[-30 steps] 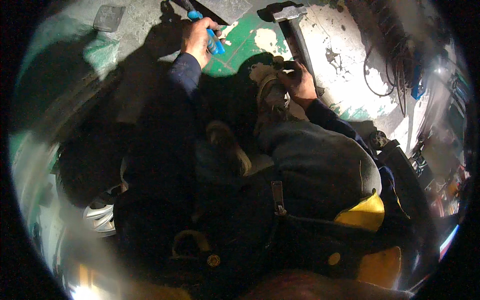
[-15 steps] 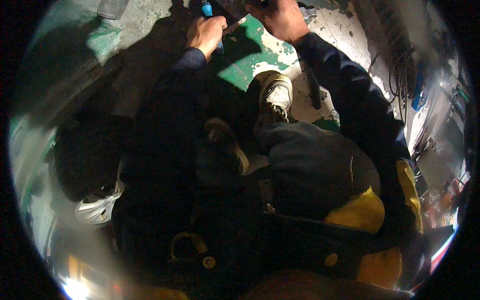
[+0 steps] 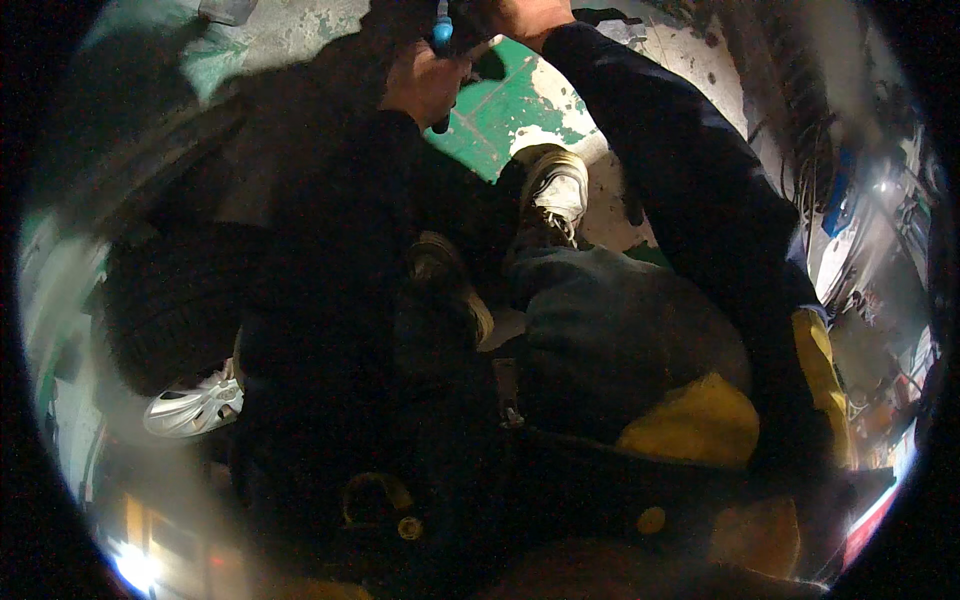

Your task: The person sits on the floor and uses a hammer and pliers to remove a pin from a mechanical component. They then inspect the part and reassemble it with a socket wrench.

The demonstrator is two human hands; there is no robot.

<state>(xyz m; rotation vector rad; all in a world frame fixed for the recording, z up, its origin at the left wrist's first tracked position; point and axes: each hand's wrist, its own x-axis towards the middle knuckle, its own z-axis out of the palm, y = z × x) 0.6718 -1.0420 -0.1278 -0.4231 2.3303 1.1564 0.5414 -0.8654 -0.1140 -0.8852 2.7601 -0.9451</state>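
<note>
At the top of the view my left hand is closed around a slim tool with a blue handle. The handle's blue part shows beyond the fingers, and its dark end sticks out below the hand; the working end is out of view. To the right of it, my right hand reaches up to the upper edge. Its fingers are lost in shadow and cut off by the edge, so what they touch is hidden. Both forearms are in dark sleeves.
Below the hands is a worn green and pale floor. My light-toed shoe stands on it. A tyre with a silver wheel rim is at the left. Cables hang at the right. A grey block lies at upper left.
The left hand and the blue-handled tool have shifted slightly right and turned into shadow. My right hand has moved up and left, partly out of view.
</note>
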